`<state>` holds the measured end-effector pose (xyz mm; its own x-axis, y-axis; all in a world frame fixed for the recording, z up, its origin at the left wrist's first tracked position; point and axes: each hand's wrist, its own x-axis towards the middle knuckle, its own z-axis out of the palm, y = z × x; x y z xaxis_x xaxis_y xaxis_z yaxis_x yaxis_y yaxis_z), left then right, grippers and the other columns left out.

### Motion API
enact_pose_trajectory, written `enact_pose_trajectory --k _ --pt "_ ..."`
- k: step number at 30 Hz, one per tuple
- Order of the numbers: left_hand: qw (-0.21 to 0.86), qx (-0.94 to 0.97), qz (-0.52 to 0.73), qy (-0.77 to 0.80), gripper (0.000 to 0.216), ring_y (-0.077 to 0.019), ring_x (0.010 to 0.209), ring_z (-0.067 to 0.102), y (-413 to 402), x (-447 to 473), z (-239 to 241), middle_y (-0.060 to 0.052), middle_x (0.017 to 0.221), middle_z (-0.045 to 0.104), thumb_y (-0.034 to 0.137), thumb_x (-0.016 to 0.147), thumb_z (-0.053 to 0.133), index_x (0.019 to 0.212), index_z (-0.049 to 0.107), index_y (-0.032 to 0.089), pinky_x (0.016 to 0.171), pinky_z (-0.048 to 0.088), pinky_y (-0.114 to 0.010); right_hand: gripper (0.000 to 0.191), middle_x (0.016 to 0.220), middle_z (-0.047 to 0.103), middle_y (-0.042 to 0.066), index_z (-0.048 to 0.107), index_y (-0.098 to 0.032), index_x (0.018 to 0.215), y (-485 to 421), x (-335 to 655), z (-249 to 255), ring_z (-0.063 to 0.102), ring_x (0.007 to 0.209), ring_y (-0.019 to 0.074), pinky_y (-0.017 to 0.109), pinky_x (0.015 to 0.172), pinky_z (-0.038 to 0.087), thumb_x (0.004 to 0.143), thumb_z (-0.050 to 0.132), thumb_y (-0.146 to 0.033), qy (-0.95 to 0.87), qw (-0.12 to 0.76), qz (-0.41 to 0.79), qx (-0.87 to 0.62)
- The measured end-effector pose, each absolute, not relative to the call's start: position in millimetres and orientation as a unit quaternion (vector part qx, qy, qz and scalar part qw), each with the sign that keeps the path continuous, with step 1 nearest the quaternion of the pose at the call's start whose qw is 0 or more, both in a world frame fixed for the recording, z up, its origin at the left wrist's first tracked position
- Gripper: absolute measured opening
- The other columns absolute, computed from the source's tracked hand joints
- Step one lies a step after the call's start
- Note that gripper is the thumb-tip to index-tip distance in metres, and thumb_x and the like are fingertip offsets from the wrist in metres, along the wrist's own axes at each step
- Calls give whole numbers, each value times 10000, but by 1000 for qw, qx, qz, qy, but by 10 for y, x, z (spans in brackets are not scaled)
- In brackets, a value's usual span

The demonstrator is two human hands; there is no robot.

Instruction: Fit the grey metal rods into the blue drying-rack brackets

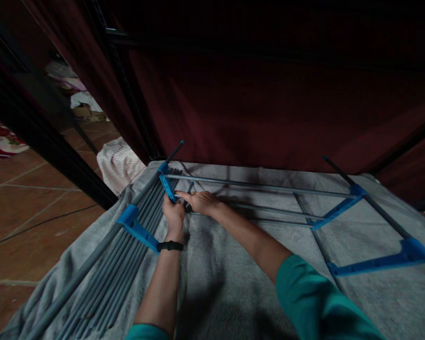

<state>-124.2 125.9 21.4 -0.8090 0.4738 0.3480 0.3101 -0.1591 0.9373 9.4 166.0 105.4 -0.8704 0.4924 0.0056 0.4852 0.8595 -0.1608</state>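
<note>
My left hand (173, 215) is closed around the lower end of a blue plastic bracket (167, 186) on the left grey pole (147, 186). Beside it, my right hand (201, 202) is closed on a grey tube (276, 210), close to its left end, with the index finger reaching along it to the bracket. This tube runs right to another blue bracket (336, 212). Above both hands, a second grey tube (255, 183) spans the two side poles. The exact joint between tube and bracket is partly hidden by my fingers.
Several loose grey tubes (116, 274) lie side by side on the grey blanket (233, 283) at left. Nearer me are a left blue bracket (138, 229) and a right blue bracket (378, 264). A dark red curtain (251, 108) and a black metal post (53, 137) border the blanket.
</note>
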Motion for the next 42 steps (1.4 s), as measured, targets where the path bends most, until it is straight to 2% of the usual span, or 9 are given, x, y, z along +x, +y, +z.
enact_pose_trajectory --k 6,10,15,19,23,33,42 --pt "81 303 707 634 205 -141 650 513 1296 -1264 175 29 678 556 64 601 569 737 567 217 656 421 -265 580 1191 723 67 317 -332 1545 1673 103 1060 692 1058 237 406 915 531 977 321 -215 -962 24 98 -255" --pt "94 304 712 626 165 -139 646 517 1326 -1291 131 28 674 560 109 610 599 722 547 218 634 414 -259 485 1235 698 92 438 -268 1452 1662 44 1094 682 1070 247 424 918 523 983 321 -234 -956 27 124 -264" --pt "103 310 718 614 192 -132 644 505 1337 -1308 74 40 684 538 280 668 679 753 517 222 632 434 -258 366 1313 644 130 540 -182 1267 1587 -190 1101 665 1101 253 424 931 513 991 338 -312 -943 66 141 -293" --pt "109 313 719 611 264 -135 620 483 1290 -1290 -15 40 670 506 411 727 675 761 482 235 606 433 -269 408 1243 683 142 539 -173 1238 1520 -315 1055 676 1086 257 420 921 512 1009 347 -451 -940 82 103 -316" --pt "110 310 721 610 293 -138 654 478 1263 -1249 -88 35 697 525 360 640 730 759 498 226 622 420 -267 445 1144 724 131 540 -189 1238 1528 -337 1002 700 1038 238 371 877 519 1022 320 -510 -946 78 66 -309" --pt "130 310 727 599 179 -140 682 484 1271 -1224 -33 19 720 546 306 654 652 730 515 219 653 415 -264 424 1092 745 116 571 -195 1189 1521 -373 943 722 963 207 322 841 524 1030 328 -504 -942 75 39 -325" --pt "152 309 727 594 164 -137 648 472 1246 -1199 64 34 680 526 244 614 633 720 510 221 653 434 -272 285 1102 747 113 549 -193 1205 1604 -360 974 724 990 221 340 855 545 1019 407 -356 -956 45 42 -287"
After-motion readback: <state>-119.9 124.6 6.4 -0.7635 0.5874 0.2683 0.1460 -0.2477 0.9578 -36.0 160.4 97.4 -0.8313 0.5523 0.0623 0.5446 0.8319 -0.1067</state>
